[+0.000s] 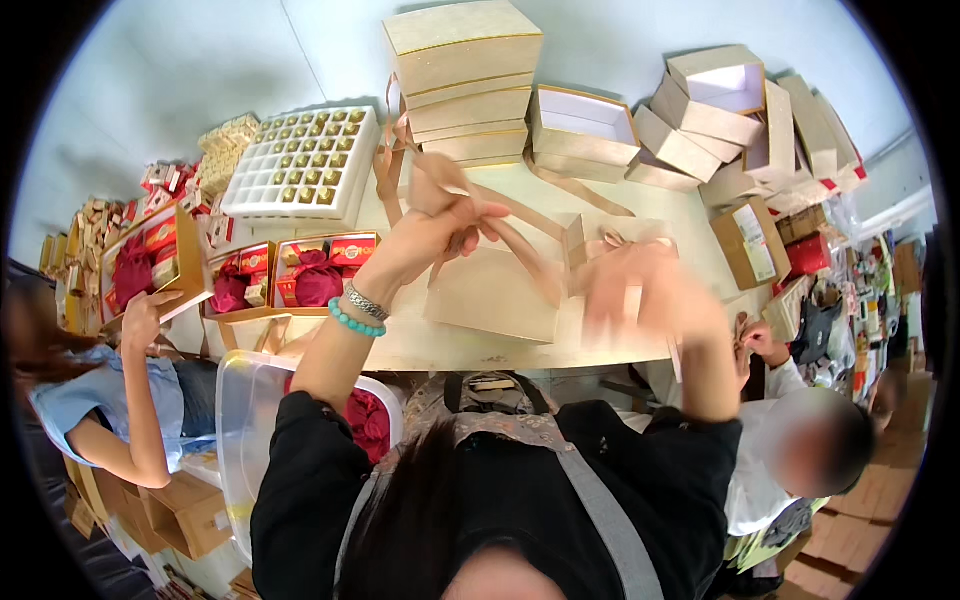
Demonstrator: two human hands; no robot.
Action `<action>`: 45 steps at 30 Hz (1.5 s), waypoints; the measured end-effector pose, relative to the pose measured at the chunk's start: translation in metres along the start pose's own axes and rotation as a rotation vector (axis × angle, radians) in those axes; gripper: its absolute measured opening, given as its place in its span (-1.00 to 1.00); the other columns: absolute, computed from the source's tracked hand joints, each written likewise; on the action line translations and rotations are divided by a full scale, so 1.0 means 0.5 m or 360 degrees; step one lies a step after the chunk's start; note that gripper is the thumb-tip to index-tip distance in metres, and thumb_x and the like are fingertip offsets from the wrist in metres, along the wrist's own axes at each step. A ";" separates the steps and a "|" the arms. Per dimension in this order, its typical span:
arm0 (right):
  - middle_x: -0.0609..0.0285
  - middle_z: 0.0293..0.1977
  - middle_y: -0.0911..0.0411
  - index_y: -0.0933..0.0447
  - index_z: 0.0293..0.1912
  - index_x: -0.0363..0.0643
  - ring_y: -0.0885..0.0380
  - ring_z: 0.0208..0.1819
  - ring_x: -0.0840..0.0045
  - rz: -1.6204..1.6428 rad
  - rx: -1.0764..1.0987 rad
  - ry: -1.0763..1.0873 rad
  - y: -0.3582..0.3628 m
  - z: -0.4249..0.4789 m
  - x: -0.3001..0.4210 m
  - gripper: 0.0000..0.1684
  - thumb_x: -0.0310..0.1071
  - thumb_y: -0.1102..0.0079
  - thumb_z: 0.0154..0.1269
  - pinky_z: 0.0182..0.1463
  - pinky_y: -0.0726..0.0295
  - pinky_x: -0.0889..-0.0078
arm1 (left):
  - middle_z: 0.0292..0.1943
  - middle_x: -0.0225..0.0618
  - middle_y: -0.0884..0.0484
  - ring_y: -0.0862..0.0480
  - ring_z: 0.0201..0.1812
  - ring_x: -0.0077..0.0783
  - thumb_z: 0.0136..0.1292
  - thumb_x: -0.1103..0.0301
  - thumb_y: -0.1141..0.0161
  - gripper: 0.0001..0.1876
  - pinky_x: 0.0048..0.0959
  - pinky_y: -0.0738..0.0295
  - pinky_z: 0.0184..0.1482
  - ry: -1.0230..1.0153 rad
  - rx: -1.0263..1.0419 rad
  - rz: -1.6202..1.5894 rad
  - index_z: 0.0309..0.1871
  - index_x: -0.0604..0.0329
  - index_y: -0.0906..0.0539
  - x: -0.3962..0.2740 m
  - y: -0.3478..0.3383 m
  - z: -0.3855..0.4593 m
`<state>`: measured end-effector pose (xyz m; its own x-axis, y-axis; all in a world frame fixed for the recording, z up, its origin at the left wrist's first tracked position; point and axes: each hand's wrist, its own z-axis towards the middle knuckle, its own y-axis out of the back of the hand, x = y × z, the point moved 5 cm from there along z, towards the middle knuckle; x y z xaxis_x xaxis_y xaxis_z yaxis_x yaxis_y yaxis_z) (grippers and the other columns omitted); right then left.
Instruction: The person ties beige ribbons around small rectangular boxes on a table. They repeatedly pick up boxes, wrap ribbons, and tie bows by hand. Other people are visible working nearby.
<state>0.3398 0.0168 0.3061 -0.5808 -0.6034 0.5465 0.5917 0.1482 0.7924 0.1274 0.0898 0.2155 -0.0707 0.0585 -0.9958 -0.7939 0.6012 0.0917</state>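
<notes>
My left hand [450,225], with a turquoise bead bracelet at the wrist, is raised over the table and grips a tan ribbon [529,251]. Below it lies a plain beige gift box [491,300]. Motion blurs my right hand [637,292], which is at a second beige box [585,232] with a ribbon bow [615,238] on top. The blur hides whether its fingers hold anything.
Beige boxes [465,75] are stacked at the back. A white foam tray [247,176] holds gold-capped bottles. Filled gift boxes [326,270] stand at left. A co-worker's hand [142,319] touches a tilted box; another person's hands [754,341] are at right.
</notes>
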 end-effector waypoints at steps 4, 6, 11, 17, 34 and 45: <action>0.24 -0.14 -0.64 -0.66 -0.14 -0.10 -0.59 -0.10 0.53 0.0869 -0.0107 -0.0012 -0.014 -0.045 -0.049 -0.75 -0.34 -0.25 0.15 0.05 -0.45 0.48 | -0.35 -0.44 -0.55 -0.55 -0.39 -0.43 -0.02 0.48 -0.24 -0.78 -0.43 -0.46 -0.40 -0.1290 -0.0176 0.1396 -0.23 0.16 -0.66 -0.087 -0.056 0.018; 0.15 -0.02 -0.59 -0.64 -0.13 -0.10 -0.59 -0.12 0.42 0.1004 -0.0824 -0.0311 -0.069 0.026 -0.142 -0.75 -0.47 -0.15 0.17 0.00 -0.50 0.46 | -0.30 -0.44 -0.59 -0.58 -0.36 -0.36 -0.24 0.54 -0.19 -0.73 -0.39 -0.51 -0.37 -0.1607 -0.0158 0.1640 -0.34 0.14 -0.61 -0.091 -0.080 0.024; 0.14 -0.24 -0.59 -0.60 -0.29 -0.13 -0.57 -0.30 0.23 0.0329 -0.0659 -0.0225 -0.168 0.066 -0.194 -0.84 -0.51 -0.10 0.11 -0.19 -0.55 0.35 | -0.26 -0.32 -0.68 -0.61 -0.37 -0.40 -0.05 0.58 -0.14 -0.85 -0.49 -0.51 -0.34 -0.1353 -0.0187 0.1101 -0.37 0.18 -0.60 -0.036 -0.011 0.022; 0.25 -0.42 -0.57 -0.58 -0.41 -0.07 -0.57 -0.40 0.34 -0.1081 -0.0468 -0.0540 -0.184 -0.161 -0.464 -0.86 -0.48 -0.15 -0.05 -0.37 -0.53 0.26 | -0.58 -0.29 -0.49 -0.43 -0.55 -0.40 0.19 0.52 0.12 -0.83 -0.46 -0.35 -0.43 0.0144 -0.0399 -0.0123 -0.51 0.28 -0.45 0.350 0.189 -0.214; 0.22 -0.32 -0.55 -0.62 -0.32 -0.14 -0.51 -0.20 0.34 -0.0245 -0.0246 -0.0332 -0.446 -0.109 -0.403 -0.87 -0.45 -0.26 0.04 -0.13 -0.50 0.31 | -0.27 -0.28 -0.62 -0.61 -0.16 -0.20 0.07 0.27 -0.32 -0.72 -0.26 -0.47 -0.14 -0.0185 -0.0223 0.1768 -0.15 0.14 -0.61 0.424 -0.084 -0.037; 0.30 -0.37 -0.59 -0.46 -0.36 -0.23 -0.48 -0.39 0.57 0.1671 -0.0392 -0.1003 -0.550 0.022 -0.319 -0.82 -0.44 0.06 0.38 -0.26 -0.47 0.44 | -0.52 -0.16 -0.62 -0.64 -0.47 -0.18 0.31 0.25 -0.14 -0.80 -0.34 -0.49 -0.42 0.0847 -0.0610 0.0254 -0.32 0.18 -0.63 0.448 -0.015 -0.162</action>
<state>0.2639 0.0810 0.0040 0.1087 0.2073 0.9722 0.9805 0.1388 -0.1392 0.0685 0.0339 -0.0088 -0.4150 -0.3362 -0.8454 -0.9002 0.2866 0.3279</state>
